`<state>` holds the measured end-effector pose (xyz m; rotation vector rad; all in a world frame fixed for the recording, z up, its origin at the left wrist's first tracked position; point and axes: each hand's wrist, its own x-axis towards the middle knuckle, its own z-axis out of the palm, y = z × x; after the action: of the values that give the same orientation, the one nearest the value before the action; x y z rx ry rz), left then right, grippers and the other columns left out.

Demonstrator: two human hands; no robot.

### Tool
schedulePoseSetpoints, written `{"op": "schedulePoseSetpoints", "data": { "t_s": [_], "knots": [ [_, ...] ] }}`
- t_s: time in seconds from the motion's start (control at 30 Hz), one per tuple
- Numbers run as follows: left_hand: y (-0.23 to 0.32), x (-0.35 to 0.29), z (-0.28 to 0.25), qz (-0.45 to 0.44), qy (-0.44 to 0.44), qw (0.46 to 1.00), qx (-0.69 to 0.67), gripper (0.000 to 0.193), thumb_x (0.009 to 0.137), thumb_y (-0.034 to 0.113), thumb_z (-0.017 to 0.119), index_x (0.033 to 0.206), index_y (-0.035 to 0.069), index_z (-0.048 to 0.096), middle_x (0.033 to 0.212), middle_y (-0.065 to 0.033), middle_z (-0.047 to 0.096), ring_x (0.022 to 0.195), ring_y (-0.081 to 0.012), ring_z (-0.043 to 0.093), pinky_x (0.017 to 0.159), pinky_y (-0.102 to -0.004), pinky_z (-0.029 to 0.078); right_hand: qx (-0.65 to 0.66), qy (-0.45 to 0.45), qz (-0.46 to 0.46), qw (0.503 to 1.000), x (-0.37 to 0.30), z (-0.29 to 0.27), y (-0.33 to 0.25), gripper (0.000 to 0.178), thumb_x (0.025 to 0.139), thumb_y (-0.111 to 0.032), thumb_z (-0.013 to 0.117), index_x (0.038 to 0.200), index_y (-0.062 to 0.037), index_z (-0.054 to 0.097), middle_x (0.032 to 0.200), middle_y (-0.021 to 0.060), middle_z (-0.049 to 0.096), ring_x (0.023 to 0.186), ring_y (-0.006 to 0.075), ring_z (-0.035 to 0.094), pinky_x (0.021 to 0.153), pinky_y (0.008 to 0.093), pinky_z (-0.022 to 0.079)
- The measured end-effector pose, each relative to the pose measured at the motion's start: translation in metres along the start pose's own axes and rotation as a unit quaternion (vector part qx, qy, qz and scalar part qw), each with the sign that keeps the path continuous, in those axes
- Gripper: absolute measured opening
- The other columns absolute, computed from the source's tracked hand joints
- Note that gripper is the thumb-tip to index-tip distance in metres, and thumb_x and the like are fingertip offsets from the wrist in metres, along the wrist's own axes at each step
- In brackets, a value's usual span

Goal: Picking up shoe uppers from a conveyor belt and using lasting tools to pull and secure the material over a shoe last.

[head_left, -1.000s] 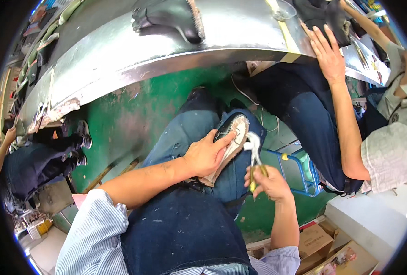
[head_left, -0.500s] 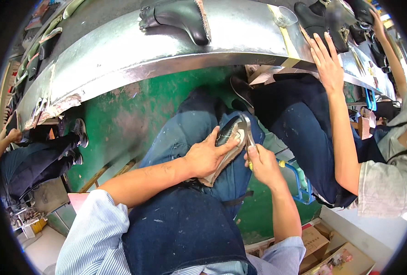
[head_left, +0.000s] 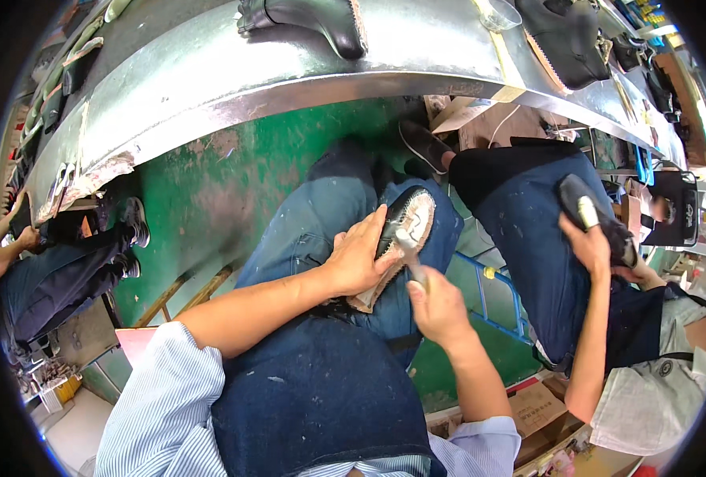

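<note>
A black shoe [head_left: 422, 215] lies bottom up across my thighs, toe pointing away. Its pale underside has a pleated edge, and much of its upper is hidden. My left hand [head_left: 358, 258] grips the shoe from the left side, thumb over the underside and fingers along the black upper. In my right hand [head_left: 440, 306], closed around the handle, are metal lasting pincers [head_left: 406, 241]. Their head is smeared by motion and lies over the middle of the underside, near my left thumb. Whether it touches the shoe I cannot tell.
Ahead runs a shiny metal bench [head_left: 186, 75] bearing a black boot [head_left: 313, 22] and another black boot [head_left: 564, 44]. At right, a co-worker's hand [head_left: 590, 246] holds a black shoe [head_left: 587, 205]. A blue metal frame [head_left: 492, 298] and cardboard box [head_left: 536, 407] stand near my right arm.
My right hand and the pincers have moved left and down, from the toe's right edge to mid-underside. My left hand keeps its hold. The co-worker's hand has left the bench boot.
</note>
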<state>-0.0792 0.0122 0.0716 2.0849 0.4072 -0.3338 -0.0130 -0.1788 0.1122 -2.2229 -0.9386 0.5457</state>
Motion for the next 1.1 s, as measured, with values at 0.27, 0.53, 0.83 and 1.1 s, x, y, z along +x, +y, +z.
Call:
{"op": "schedulePoseSetpoints", "data": {
  "t_s": [0.27,0.53,0.83,1.1],
  "knots": [
    [-0.054,-0.028,0.001,0.031,-0.164,0.953,-0.254,0.094,0.092,0.029,0.061,0.155,0.007,-0.005,0.160,-0.0258,-0.007,0.149,-0.0360,-0.009,0.119,-0.0415,0.004,-0.069,-0.091,0.066,0.991,0.001,0.003,-0.005,0.031,0.095,-0.031,0.056,0.096,-0.0003,0.057,0.086,0.0225,0.066,0.077,0.0432,0.065,0.068,0.0507,0.051],
    [-0.047,-0.028,0.016,0.066,-0.044,0.984,-0.159,0.098,0.085,0.020,0.067,0.157,0.013,0.001,0.158,-0.0295,0.002,0.149,-0.0415,0.001,0.119,-0.0451,0.011,-0.102,-0.185,0.129,0.969,-0.028,0.012,-0.011,0.034,0.095,-0.031,0.056,0.109,-0.0007,0.058,0.093,0.0220,0.066,0.080,0.0433,0.064,0.069,0.0500,0.051],
    [-0.051,-0.016,0.004,0.092,-0.113,0.974,-0.172,0.110,0.079,0.023,0.074,0.155,0.008,-0.004,0.157,-0.0308,-0.004,0.148,-0.0423,-0.002,0.119,-0.0438,0.011,-0.042,-0.109,0.147,0.982,-0.030,0.010,-0.013,0.028,0.096,-0.028,0.053,0.101,-0.0010,0.059,0.087,0.0202,0.067,0.079,0.0404,0.065,0.069,0.0473,0.051],
    [-0.037,0.076,0.001,0.042,0.025,0.989,-0.140,0.061,0.085,0.047,0.068,0.116,-0.005,0.056,0.103,-0.0185,0.066,0.100,-0.0238,0.062,0.090,-0.0371,0.049,0.370,0.071,0.239,0.895,-0.053,0.054,0.026,0.035,0.104,-0.027,0.041,0.109,0.0035,0.057,0.085,0.0068,0.063,0.070,0.0139,0.061,0.064,0.0275,0.049]
  ]
}}
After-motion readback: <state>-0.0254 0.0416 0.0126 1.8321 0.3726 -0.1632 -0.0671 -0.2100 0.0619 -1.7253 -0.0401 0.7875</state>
